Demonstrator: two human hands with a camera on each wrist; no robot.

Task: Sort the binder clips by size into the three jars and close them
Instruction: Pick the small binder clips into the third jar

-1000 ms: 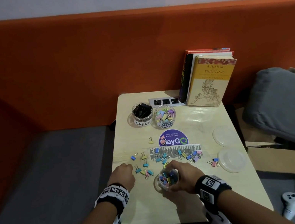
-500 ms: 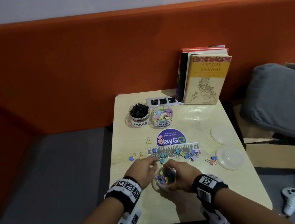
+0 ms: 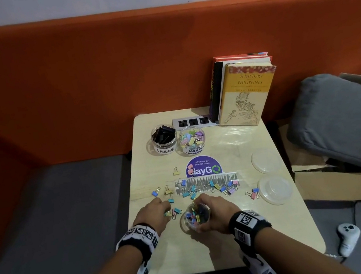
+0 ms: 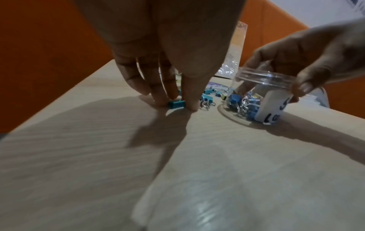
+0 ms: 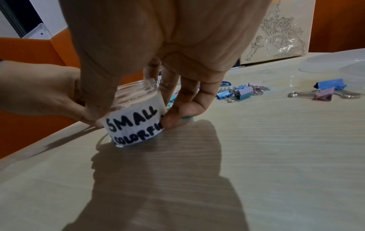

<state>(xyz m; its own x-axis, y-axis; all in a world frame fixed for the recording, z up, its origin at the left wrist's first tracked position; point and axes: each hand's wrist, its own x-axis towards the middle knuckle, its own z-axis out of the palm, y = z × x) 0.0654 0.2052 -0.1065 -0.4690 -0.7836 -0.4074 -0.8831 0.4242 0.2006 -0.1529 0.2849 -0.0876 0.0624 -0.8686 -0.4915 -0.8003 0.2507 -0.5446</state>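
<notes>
Now your right hand grips the small jar; lower centre, your left hand pinches a teal clip on the bench.

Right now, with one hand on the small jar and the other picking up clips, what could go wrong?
1. The right hand holds the small jar tilted, so clips inside might spill.
2. The left hand pinches a teal clip between fingertips; it could slip.
3. Loose clips lie scattered, two beside the lids, and some may be missed.
</notes>
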